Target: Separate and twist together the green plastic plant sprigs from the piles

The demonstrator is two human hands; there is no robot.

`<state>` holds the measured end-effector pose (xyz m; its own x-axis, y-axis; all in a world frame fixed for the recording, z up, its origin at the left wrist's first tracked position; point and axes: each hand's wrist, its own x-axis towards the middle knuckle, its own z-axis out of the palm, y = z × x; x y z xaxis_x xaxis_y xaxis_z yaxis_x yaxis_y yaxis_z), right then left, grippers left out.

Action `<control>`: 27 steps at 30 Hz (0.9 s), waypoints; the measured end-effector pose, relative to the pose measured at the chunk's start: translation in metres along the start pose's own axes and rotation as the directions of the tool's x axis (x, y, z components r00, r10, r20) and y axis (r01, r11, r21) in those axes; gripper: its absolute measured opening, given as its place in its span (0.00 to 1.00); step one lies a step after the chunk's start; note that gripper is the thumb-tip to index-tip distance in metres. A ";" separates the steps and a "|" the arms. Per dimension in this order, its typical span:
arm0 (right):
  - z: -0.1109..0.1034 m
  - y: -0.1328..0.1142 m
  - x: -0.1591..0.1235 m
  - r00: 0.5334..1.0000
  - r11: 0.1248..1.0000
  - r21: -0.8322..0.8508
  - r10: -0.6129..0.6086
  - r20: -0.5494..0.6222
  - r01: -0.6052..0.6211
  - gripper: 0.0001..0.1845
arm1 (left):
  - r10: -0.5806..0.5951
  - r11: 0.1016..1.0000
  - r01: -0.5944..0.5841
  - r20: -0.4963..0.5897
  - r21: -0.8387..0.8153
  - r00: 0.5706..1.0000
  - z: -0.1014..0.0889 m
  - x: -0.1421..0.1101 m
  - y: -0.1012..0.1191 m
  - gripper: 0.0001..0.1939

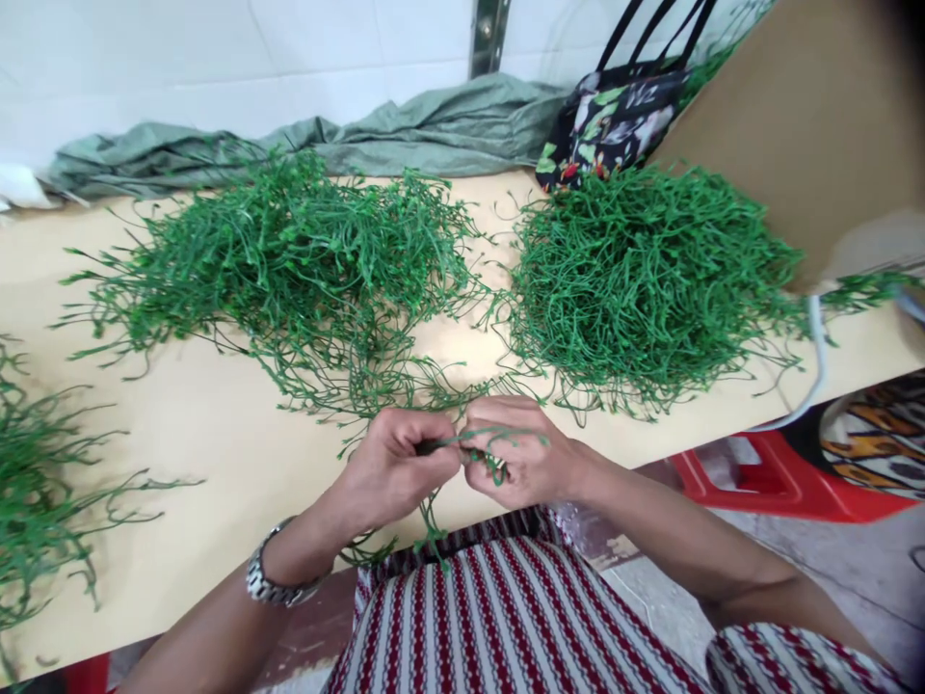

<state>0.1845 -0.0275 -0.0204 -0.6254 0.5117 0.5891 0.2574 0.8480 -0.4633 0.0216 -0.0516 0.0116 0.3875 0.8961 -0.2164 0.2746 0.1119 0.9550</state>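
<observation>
My left hand (400,467), with a metal watch (278,569) on its wrist, is pinched on thin green stems just past the table's front edge. My right hand (521,451) meets it knuckle to knuckle and is closed on the same green stems (497,467), whose small forked tips poke out over the fingers. Below the left hand dangle more stem ends (432,533), in front of the striped shirt. Exactly how the stems cross between the fingertips is hidden. Just beyond the hands, loose stems trail from a large tangled pile (318,255) of the same kind.
Another dense pile of green stems (643,284) lies at the right, and a third (36,492) at the left edge. Behind them are a green cloth (448,130), a floral bag (614,120) and a cardboard sheet (809,125). A red stool (780,477) stands below the table (217,434).
</observation>
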 end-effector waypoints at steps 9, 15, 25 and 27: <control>0.005 -0.005 0.004 0.861 0.825 0.381 0.493 -0.123 -0.417 0.06 | 0.105 0.958 -0.162 -0.239 -0.235 0.965 0.023 0.003 0.003 0.14; -0.016 0.006 0.007 0.844 0.749 0.475 0.536 -0.022 -0.462 0.07 | 0.125 0.972 -0.175 -0.283 -0.159 0.951 0.003 0.006 0.004 0.06; 0.007 -0.014 0.010 0.779 0.562 0.669 0.626 0.042 -0.487 0.10 | 0.185 0.965 -0.249 -0.467 -0.079 0.864 0.014 0.004 -0.010 0.04; 0.010 -0.017 0.009 0.772 0.521 0.692 0.631 0.081 -0.499 0.11 | 0.221 0.958 -0.281 -0.488 -0.053 0.845 0.016 0.004 -0.011 0.03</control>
<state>0.1676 -0.0386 -0.0138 -0.3798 0.9187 0.1085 -0.0639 0.0910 -0.9938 0.0338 -0.0560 -0.0033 -0.0416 0.9911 0.1268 0.1078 -0.1217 0.9867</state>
